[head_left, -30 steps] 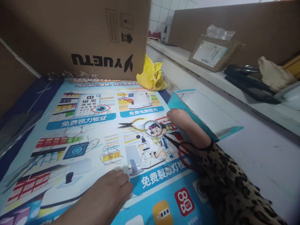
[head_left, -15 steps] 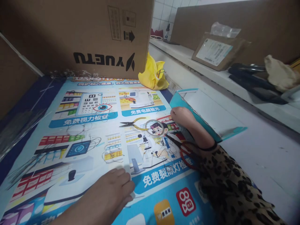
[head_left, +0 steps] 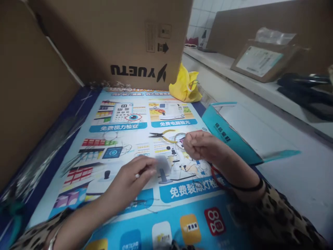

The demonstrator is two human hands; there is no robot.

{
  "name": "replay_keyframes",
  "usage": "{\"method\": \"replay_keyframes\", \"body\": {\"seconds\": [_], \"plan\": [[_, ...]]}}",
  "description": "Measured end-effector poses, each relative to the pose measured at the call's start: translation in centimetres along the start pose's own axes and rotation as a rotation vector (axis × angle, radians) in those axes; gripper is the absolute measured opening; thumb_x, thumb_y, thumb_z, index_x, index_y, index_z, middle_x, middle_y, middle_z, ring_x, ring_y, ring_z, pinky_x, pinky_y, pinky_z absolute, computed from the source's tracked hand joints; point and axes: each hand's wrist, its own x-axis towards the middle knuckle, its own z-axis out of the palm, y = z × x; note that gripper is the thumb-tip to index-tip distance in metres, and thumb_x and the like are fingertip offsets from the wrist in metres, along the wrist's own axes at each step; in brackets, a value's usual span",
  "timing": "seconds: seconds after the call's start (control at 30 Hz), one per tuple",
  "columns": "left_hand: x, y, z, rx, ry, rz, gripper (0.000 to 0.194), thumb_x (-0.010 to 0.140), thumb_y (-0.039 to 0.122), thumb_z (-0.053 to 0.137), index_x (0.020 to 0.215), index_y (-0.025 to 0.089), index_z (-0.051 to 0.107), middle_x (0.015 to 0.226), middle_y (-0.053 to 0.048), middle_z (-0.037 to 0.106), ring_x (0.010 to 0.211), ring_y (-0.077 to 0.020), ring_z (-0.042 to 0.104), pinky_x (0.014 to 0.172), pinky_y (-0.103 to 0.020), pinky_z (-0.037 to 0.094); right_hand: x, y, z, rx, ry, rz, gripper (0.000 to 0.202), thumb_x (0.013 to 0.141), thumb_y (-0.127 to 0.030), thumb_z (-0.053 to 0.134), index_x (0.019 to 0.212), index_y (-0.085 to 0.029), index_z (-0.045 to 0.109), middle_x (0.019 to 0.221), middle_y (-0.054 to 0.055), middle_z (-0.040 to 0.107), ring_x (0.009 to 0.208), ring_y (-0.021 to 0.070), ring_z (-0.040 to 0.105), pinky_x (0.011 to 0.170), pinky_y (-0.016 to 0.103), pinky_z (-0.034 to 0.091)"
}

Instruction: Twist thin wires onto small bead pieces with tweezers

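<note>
My left hand (head_left: 136,177) hovers over the printed poster (head_left: 166,208), fingers curled and tips drawn together, slightly blurred; a ring shows on one finger. Whatever it pinches is too small to make out. To its right, my right hand (head_left: 200,144) is closed in a pinch, and I cannot see what lies between the fingertips. It partly covers a clear round ring-shaped roll (head_left: 177,140). Just left of that roll lie pliers (head_left: 162,134) with yellow handles. Under my right forearm, only a red handle of the scissors (head_left: 215,176) shows. Thin wires (head_left: 125,149) are scattered across the poster.
A large cardboard box (head_left: 125,41) stands at the back. Near its corner sits a crumpled yellow bag (head_left: 186,86). An open teal box (head_left: 229,135) is on the right. A ledge (head_left: 221,62) holds a labelled parcel (head_left: 262,60). A teal-handled tool (head_left: 14,215) lies lower left.
My right hand has come away from the teal box to the front of the round roll. My left hand has moved up and inward. The whole view has shifted, baring more of the left side.
</note>
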Motion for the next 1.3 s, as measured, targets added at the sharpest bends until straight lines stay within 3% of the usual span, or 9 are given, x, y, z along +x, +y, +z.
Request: {"method": "replay_keyframes", "body": {"seconds": [0.13, 0.2, 0.3, 0.4, 0.47, 0.8, 1.3], "plan": [[0.9, 1.1, -0.3, -0.276, -0.049, -0.09, 0.029, 0.086, 0.031, 0.048, 0.111, 0.021, 0.058, 0.103, -0.005, 0.063, 0.073, -0.0115, 0.059, 0.065, -0.024, 0.048, 0.9, 1.8, 3.6, 0.153, -0.06, 0.087, 0.013, 0.077, -0.027, 0.055, 0.071, -0.015, 0.052, 0.059, -0.002, 0.051, 0.042, 0.0049, 0.04, 0.038, 0.018, 0.025], [1.2, 1.0, -0.1, -0.37, -0.032, -0.134, 0.024, 0.084, 0.031, 0.05, 0.099, 0.018, 0.063, 0.086, -0.003, 0.065, 0.066, -0.0099, 0.057, 0.062, -0.022, 0.047, 1.2, 2.3, 4.7, 0.144, -0.054, 0.115, 0.015, 0.078, -0.029, 0.056, 0.072, -0.016, 0.051, 0.06, -0.002, 0.052, 0.044, 0.0053, 0.041, 0.039, 0.018, 0.027], [1.4, 0.2, 0.4, -0.505, 0.014, -0.209, 0.019, 0.082, 0.031, 0.054, 0.087, 0.015, 0.064, 0.068, 0.0, 0.063, 0.056, -0.0077, 0.054, 0.056, -0.021, 0.045, 1.6, 2.6, 5.3, -0.088, 0.032, 0.076, 0.019, 0.079, -0.033, 0.057, 0.072, -0.016, 0.052, 0.062, -0.002, 0.053, 0.052, 0.007, 0.044, 0.047, 0.02, 0.033], [1.6, -1.0, 0.8, -0.629, 0.041, -0.269, 0.018, 0.079, 0.032, 0.058, 0.082, 0.015, 0.061, 0.067, 0.001, 0.063, 0.052, -0.007, 0.054, 0.052, -0.02, 0.043, 1.9, 2.8, 5.5, -0.448, 0.166, -0.03, 0.018, 0.077, -0.033, 0.06, 0.072, -0.016, 0.058, 0.065, -0.001, 0.053, 0.059, 0.0083, 0.045, 0.054, 0.022, 0.035], [1.7, -1.6, 0.9, -0.681, 0.066, -0.285, 0.019, 0.078, 0.033, 0.06, 0.078, 0.014, 0.058, 0.066, 0.001, 0.062, 0.052, -0.0072, 0.054, 0.052, -0.021, 0.044, 2.1, 3.2, 5.6, -0.517, 0.176, -0.046, 0.017, 0.078, -0.033, 0.06, 0.073, -0.017, 0.059, 0.065, -0.002, 0.053, 0.06, 0.0086, 0.045, 0.055, 0.023, 0.036], [2.0, -2.7, 1.4, -0.851, 0.068, -0.373, 0.019, 0.077, 0.03, 0.062, 0.072, 0.014, 0.053, 0.066, 0.0, 0.062, 0.051, -0.0073, 0.055, 0.05, -0.022, 0.046, 2.9, 6.9, 5.7, -0.171, 0.108, 0.123, 0.021, 0.076, -0.037, 0.064, 0.074, -0.017, 0.06, 0.065, -0.001, 0.061, 0.056, 0.0078, 0.051, 0.053, 0.022, 0.039], [1.9, -2.9, 1.9, -0.755, 0.07, -0.339, 0.021, 0.078, 0.031, 0.059, 0.07, 0.015, 0.05, 0.064, 0.001, 0.061, 0.049, -0.0066, 0.054, 0.051, -0.021, 0.045, 3.2, 8.0, 5.5, -0.03, 0.128, 0.228, 0.023, 0.072, -0.038, 0.067, 0.07, -0.016, 0.058, 0.064, -0.001, 0.062, 0.053, 0.0073, 0.052, 0.05, 0.021, 0.036]]}}
